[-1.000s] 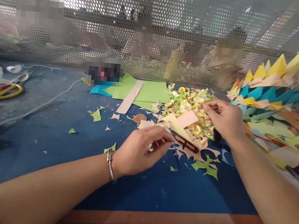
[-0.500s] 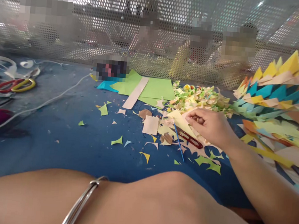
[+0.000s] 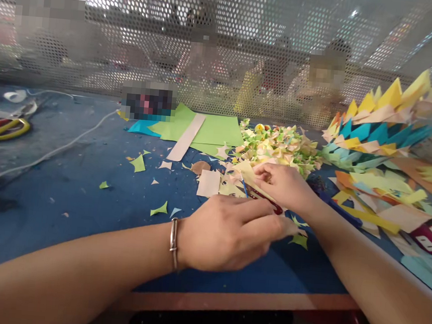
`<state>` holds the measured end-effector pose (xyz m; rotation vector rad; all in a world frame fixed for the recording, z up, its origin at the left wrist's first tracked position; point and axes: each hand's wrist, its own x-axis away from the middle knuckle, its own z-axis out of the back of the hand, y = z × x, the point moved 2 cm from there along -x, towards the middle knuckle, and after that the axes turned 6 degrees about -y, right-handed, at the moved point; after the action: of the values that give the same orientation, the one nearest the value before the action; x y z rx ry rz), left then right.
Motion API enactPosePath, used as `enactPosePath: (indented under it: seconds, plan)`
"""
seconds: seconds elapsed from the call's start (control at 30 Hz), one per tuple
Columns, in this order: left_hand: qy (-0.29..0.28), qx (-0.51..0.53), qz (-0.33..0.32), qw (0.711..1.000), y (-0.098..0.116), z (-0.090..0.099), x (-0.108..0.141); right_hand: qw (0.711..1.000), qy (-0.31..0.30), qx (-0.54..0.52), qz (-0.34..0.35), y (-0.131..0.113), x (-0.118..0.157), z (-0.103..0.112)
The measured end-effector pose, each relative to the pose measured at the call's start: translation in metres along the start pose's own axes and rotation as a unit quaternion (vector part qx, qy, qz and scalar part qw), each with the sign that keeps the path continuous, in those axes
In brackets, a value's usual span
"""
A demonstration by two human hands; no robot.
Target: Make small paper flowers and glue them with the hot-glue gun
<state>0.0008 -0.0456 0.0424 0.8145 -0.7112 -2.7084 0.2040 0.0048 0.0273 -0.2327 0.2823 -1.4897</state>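
My left hand (image 3: 232, 234) reaches across the front of the table, its fingers pressed together; a small pale bit, blurred, seems to show at the fingertips. Behind it, my right hand (image 3: 285, 183) is curled with its fingertips on a pale yellow paper strip (image 3: 248, 171). A dark red slotted handle (image 3: 267, 199) and a thin blue stick (image 3: 244, 185) lie between the hands, partly hidden by the left one. To their left are a pale pink paper square (image 3: 208, 183) and a round brown disc (image 3: 200, 167).
A heap of small paper cuttings (image 3: 278, 142) sits behind my right hand. Green paper sheets (image 3: 219, 129) lie left of it. Folded-paper work (image 3: 385, 131) rises at right. Scissors (image 3: 10, 129) and a white cord (image 3: 62, 148) are at left. A perforated metal screen (image 3: 225, 57) stands behind.
My left hand has come into view and moved forward over the table, beside the red handle. The right hand stays at the paper strip. The whole view has shifted slightly.
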Motion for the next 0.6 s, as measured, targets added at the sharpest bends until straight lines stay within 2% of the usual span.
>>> enactPosePath:
  seconds: [0.07, 0.1, 0.27, 0.47, 0.6]
  plan:
    - [-0.043, -0.109, -0.053, 0.992, -0.014, -0.006, -0.012, 1.0, -0.008, 0.005, -0.018, 0.001, 0.0, 0.0]
    - [-0.059, -0.133, -0.055, 0.988, -0.02, -0.009, -0.014, 1.0, -0.008, 0.01, -0.02, 0.001, -0.001, -0.001]
    - [-0.194, -0.214, -0.01, 0.957, -0.03, -0.022, -0.009, 1.0, 0.006, 0.025, -0.003, 0.005, -0.001, -0.002]
    - [-0.206, -0.223, -0.002, 0.953, -0.027, -0.025, -0.008, 0.999, 0.013, -0.032, 0.011, 0.011, -0.005, -0.006]
    - [-0.168, -0.222, -0.035, 0.96, -0.032, -0.027, -0.008, 0.997, 0.023, -0.059, 0.038, 0.01, -0.004, -0.002]
